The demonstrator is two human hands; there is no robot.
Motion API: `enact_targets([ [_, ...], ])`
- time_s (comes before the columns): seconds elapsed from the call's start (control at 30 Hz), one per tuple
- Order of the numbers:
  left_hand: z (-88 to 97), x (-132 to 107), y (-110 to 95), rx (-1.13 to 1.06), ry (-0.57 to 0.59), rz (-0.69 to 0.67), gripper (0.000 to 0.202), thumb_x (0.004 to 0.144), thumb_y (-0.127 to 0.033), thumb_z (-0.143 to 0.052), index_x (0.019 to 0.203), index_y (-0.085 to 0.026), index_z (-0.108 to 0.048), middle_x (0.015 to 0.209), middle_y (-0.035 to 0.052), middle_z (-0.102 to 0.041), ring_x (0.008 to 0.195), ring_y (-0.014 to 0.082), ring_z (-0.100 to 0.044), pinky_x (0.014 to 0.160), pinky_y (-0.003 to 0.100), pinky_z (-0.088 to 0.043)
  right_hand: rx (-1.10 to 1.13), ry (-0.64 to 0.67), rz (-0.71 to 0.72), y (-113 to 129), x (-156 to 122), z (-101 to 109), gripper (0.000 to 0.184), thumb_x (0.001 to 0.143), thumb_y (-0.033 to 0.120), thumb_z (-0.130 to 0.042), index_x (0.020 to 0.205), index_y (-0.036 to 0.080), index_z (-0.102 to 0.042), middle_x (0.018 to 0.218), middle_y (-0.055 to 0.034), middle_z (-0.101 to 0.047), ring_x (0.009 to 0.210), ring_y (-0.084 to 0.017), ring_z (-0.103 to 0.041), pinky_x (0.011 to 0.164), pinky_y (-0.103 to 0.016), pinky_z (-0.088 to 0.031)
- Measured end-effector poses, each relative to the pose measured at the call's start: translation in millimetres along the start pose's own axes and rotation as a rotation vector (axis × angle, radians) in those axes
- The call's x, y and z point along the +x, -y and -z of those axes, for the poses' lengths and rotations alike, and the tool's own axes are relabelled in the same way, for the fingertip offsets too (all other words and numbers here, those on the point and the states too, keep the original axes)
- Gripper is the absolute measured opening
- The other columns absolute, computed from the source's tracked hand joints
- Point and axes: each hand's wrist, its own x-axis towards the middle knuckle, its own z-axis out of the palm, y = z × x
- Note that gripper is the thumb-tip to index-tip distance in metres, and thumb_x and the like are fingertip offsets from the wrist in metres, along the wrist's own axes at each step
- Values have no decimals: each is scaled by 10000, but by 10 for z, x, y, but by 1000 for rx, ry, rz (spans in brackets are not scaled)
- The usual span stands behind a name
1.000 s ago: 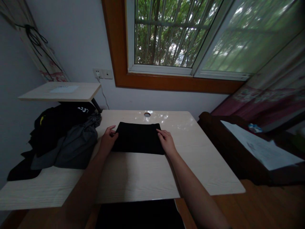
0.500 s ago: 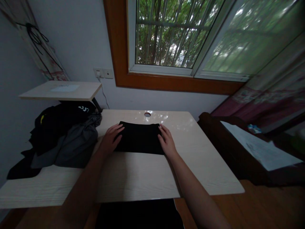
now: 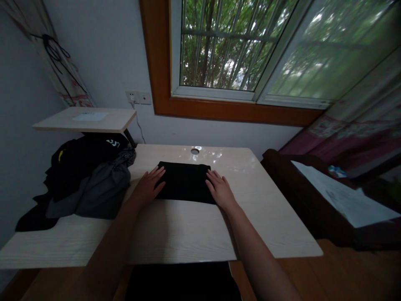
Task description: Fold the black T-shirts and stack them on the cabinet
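A black cloth (image 3: 187, 182), folded into a flat rectangle, lies on the pale wooden desk (image 3: 194, 234). What kind of garment it is, I cannot tell. On its left edge rests my left hand (image 3: 149, 186), fingers spread and lying flat. My right hand (image 3: 220, 188) lies over the right edge in the same way, with its fingers apart. Neither hand grips the cloth.
To the left, a heap of black and grey clothes (image 3: 90, 179) sits under a small raised shelf (image 3: 87, 121) with a paper on it. Behind the desk are a wall socket (image 3: 138, 97) and a window. At right stands dark furniture (image 3: 297, 192) with a white sheet (image 3: 341, 194) on top.
Both hands have flattened onto the side edges of the black cloth, whose top edge looks straighter. The camera view has shifted slightly.
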Motion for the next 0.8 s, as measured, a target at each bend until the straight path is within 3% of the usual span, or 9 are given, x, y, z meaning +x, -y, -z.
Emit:
enact_targets([
  [0.17,-13,-17,56,-11,-6,46,546,1017,-429,-426,1548,-303,-403,1623,76,-395,1525,281,-314,1225,604,-222,-18,-68,-83,-66,34,60,476,1050,439,-379,1458,261,-545,1558,-97,-484,1505,-327,-339,1169,-659,-283],
  [0.3,-29,-20,68,-15,-6,48,554,1020,-436,-413,1557,-301,-385,1636,77,-371,1516,280,-332,1229,604,-199,-14,-116,29,70,170,116,520,1046,427,-397,1517,219,-478,1606,-105,-411,1525,-298,-303,1222,-581,-255],
  [0.5,-20,-28,55,-18,3,50,559,1024,-441,-398,1565,-304,-366,1639,84,-362,1504,267,-358,1235,599,-175,-43,122,264,325,497,-61,495,1039,467,-445,1477,256,-533,1572,-85,-467,1506,-292,-345,1234,-562,-242],
  [0.63,-6,-31,41,-27,3,54,564,1020,-441,-403,1564,-299,-368,1636,90,-366,1497,257,-371,1242,583,-165,-92,152,224,219,738,-196,476,1025,443,-504,1456,248,-553,1523,-116,-527,1438,-307,-447,1211,-561,-274],
  [0.8,-8,-34,48,-43,-7,58,557,1015,-438,-414,1555,-306,-384,1629,82,-383,1489,252,-386,1246,581,-161,-53,173,176,14,1002,-143,444,919,505,-675,1273,239,-697,1304,-136,-662,1241,-288,-601,1101,-451,-431],
])
